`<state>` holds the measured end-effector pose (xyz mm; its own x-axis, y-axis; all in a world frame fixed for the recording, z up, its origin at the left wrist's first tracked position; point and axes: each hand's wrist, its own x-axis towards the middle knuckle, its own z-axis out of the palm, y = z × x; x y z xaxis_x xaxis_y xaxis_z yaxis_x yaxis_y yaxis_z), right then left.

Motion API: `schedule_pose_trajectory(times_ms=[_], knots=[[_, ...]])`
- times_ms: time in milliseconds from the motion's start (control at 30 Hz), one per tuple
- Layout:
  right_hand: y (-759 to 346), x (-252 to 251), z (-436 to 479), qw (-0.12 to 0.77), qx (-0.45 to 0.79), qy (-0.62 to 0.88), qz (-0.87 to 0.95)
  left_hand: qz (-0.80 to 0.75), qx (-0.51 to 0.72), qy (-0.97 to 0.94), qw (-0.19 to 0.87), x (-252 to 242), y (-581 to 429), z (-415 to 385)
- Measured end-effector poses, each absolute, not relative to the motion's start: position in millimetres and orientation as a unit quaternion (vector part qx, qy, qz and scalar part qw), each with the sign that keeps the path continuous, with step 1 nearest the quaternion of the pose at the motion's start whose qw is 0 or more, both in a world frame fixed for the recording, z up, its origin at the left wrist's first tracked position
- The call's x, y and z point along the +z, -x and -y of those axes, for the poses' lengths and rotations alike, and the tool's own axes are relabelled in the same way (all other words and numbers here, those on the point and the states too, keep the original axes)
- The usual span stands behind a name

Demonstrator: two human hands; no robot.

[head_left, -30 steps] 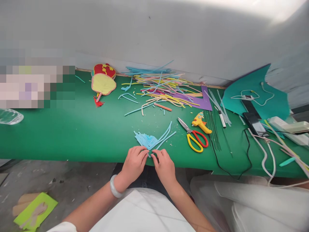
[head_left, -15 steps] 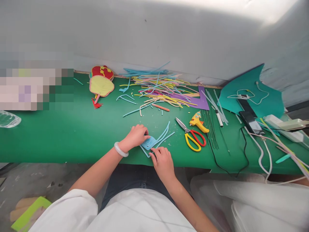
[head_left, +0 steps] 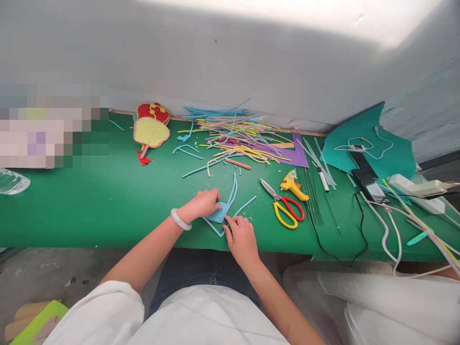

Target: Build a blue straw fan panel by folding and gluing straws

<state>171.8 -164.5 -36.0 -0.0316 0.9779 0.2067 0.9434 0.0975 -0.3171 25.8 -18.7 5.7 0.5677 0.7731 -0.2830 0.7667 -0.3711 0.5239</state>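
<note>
A flat light-blue piece (head_left: 218,215) of closely laid chenille stems lies on the green table in front of me. Its thumb and fingers closed, my left hand (head_left: 204,204) grips the piece at its left side. On the right, my right hand (head_left: 242,239) pinches at the lower right edge of the piece, where a bent blue stem passes; the exact contact is partly hidden by the fingers. Loose blue stem ends (head_left: 233,188) stick up from the piece, and another slants off to the right.
Scissors (head_left: 289,214) with red and yellow handles and a yellow glue gun (head_left: 293,186) lie to the right. Behind is a heap of coloured stems (head_left: 230,125). Fan-shaped pieces (head_left: 153,132) lie back left. Cables, a phone (head_left: 370,184) and a power strip (head_left: 413,191) crowd the right.
The blue piece has turned a little anticlockwise, so its loose ends point more upward. Both hands stay on it, and the view has shifted slightly.
</note>
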Motion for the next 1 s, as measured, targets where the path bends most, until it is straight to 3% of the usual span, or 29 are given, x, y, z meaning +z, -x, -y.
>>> schedule_pose_trajectory(times_ms=[233, 433, 533, 767, 1000], knots=[[-170, -36, 165, 0.198, 0.050, 0.672, 0.712, -0.450, 0.024, -0.809, 0.378, 6, -26, 18], [-197, -33, 157, 0.312, 0.019, 0.695, 0.647, -0.471, 0.092, -0.742, 0.467, 12, -12, 7], [-246, -32, 139, 0.328, -0.032, 0.733, 0.595, -0.493, 0.133, -0.684, 0.521, 17, -1, 1], [-381, -32, 90, 0.208, -0.042, 0.854, 0.476, -0.477, 0.243, -0.538, 0.651, 28, 10, 2], [-418, -45, 74, 0.130, 0.006, 0.867, 0.481, -0.423, 0.355, -0.433, 0.713, 24, 13, -2]])
